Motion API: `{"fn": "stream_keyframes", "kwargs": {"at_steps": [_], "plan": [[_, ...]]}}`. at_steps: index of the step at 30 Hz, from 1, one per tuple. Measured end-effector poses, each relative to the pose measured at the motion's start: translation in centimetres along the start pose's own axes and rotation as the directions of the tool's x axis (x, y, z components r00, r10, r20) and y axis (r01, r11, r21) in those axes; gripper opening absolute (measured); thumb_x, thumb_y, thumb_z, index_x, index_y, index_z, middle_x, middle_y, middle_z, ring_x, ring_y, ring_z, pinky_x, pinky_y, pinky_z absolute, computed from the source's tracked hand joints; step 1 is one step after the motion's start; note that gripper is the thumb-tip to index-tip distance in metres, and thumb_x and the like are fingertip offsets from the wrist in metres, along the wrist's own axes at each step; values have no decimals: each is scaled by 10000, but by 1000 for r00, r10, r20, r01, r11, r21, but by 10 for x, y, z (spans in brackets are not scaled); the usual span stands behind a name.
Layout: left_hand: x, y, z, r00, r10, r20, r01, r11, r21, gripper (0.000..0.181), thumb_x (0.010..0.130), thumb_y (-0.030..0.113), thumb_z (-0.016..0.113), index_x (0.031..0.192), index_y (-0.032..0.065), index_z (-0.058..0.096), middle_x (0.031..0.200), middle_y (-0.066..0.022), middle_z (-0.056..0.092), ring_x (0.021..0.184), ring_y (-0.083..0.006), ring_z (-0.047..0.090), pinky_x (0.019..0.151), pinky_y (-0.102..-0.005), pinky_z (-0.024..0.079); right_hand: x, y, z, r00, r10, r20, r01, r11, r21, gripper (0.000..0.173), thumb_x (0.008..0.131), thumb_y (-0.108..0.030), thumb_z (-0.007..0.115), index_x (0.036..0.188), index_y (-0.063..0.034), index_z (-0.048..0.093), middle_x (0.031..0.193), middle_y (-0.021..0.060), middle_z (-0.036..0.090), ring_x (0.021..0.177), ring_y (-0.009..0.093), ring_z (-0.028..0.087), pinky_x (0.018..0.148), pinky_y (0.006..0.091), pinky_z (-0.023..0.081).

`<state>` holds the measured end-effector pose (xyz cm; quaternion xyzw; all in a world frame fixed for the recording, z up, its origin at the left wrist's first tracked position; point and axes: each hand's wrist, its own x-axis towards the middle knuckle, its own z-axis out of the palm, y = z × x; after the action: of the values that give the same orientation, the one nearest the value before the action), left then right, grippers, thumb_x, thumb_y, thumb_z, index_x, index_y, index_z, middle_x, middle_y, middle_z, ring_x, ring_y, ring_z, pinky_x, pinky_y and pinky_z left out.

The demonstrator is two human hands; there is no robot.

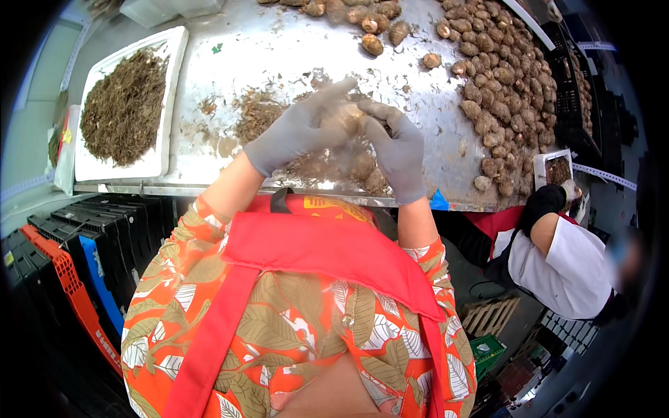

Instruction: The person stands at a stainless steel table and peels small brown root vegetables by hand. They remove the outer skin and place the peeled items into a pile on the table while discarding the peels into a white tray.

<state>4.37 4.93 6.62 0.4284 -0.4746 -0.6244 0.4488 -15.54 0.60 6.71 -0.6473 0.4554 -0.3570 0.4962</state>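
Observation:
My left hand [306, 125], in a grey glove, holds a brown taro corm [342, 119] above the metal table. Motion blurs the corm. My right hand [394, 141], gloved the same way, curves its fingers at the corm's right end; blur hides whether they grip it. Below the hands, a few more corms [375, 180] lie near the table's front edge among dirt and peelings. A small heap of fibrous brown husk [256, 117] is spread beside my left hand.
A white foam tray [175, 104] piled with husk stands at the left. Many taro corms [504, 89] cover the table's right side, with another group [376, 23] at the back. Folded crates [104, 251] stand below left. At the right, a co-worker [564, 261] sits by a small white box [538, 167].

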Motion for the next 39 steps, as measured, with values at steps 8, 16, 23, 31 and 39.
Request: {"fn": "stream_keyframes", "kwargs": {"at_steps": [8,16,23,31,39], "plan": [[4,-45,-14,991,35,133,59,763,-644,663,1024,369,518,1543,12,309,1437,-183,516,1184,-302,619,993,-442,525,25,29,-27,991,-44,-128,5,957,-289,186,904,-194,694,914,-9,689,778,126,686,692,238,646,648,347,501],[16,-63,-3,993,-47,105,113,582,-805,565,1085,395,374,1520,34,354,1438,-181,518,1216,-319,594,1042,-504,493,-2,-5,0,1000,-25,1,25,978,-206,224,865,-177,738,1053,-56,724,899,111,726,743,224,682,725,316,544],[16,-67,-5,992,-52,114,120,654,-747,458,1080,361,414,1337,-4,516,1272,-148,573,1247,-352,575,1030,-559,501,16,33,-9,996,-92,-18,78,919,-386,148,895,-176,664,956,-45,693,893,151,714,797,323,682,726,399,533],[115,-15,-68,995,-44,-84,-20,773,-634,556,1102,348,266,1481,-60,272,1446,-309,450,1325,-489,475,1101,-576,469,-20,59,-71,942,336,8,-290,824,-488,250,874,-232,644,988,-15,690,896,173,707,830,284,692,743,385,521],[143,3,-104,968,250,-17,-228,852,-471,484,1100,283,328,1437,-58,394,1387,-283,530,1268,-380,572,1067,-453,522,-40,67,-15,956,165,244,75,664,-744,387,822,-268,698,1197,-176,682,1150,148,639,1071,345,621,916,438,510]]}}
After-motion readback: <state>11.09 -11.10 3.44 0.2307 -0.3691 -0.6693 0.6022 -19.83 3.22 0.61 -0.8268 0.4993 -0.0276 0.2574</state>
